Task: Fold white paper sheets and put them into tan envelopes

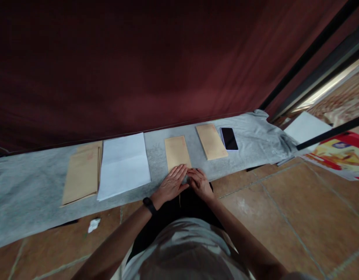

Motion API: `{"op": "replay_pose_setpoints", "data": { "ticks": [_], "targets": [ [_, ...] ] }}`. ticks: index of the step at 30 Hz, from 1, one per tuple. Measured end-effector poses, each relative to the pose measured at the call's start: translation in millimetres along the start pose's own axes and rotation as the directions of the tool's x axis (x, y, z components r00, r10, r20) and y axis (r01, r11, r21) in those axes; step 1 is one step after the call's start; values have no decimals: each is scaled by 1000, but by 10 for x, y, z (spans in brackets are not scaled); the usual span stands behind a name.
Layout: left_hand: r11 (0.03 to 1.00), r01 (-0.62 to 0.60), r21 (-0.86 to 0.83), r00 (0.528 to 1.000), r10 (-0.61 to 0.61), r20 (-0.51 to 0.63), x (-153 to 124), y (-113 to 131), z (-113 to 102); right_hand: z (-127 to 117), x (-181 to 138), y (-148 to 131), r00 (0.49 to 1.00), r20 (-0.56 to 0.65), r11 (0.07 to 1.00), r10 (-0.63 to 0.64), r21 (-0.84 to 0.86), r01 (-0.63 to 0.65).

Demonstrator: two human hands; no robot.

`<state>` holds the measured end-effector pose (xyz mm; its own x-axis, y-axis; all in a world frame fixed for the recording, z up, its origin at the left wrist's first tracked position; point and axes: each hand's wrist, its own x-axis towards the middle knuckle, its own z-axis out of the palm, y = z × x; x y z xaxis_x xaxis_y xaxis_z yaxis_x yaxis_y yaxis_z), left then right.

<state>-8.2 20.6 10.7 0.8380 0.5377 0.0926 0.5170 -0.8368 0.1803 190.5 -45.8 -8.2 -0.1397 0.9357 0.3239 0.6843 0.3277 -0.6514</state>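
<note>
Both hands, left [171, 182] and right [199, 182], flat and unclenched on the envelope's [176, 152] near end.

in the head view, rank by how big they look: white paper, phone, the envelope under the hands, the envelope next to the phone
1. white paper
2. the envelope under the hands and the envelope next to the phone: alike; the first is partly covered
3. phone

A dark red curtain [133, 66] hangs behind and fills the upper part of the view. Below it a long grey cloth [28, 186] lies on a floor [298, 210] of brown tiles with pale joints. At the right, black metal bars [313, 50] cross, and bright daylight enters behind them
</note>
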Motion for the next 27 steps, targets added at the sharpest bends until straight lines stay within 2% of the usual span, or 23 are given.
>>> {"op": "replay_pose_setpoints", "data": {
  "ticks": [3, 8, 11, 19, 27],
  "targets": [
    [1000, -13, 18, 1000, 13, 6, -109, 41, -23, -62, 23, -13, 1000, 11, 1000, -16, -5, 16],
    [999, -10, 38, 1000, 10, -3, -149, 53, -48, -176, 167, -5, 984, 157, 984, -85, -139, 107],
    [999, -18, 49, 1000, 19, -8, -137, 36, -21, -198, 339, 70, 977, 197, 969, -82, -215, 124],
    [995, -20, 93, 1000, 21, -9, -123, 26, 10, -52, 942, 359, 988, 151, 933, -45, -346, 95],
    [993, -36, 108, 999, 38, -20, -119, 21, 6, 68, 1368, 437, 995, 93, 918, 24, -396, 15]
  ]
}}
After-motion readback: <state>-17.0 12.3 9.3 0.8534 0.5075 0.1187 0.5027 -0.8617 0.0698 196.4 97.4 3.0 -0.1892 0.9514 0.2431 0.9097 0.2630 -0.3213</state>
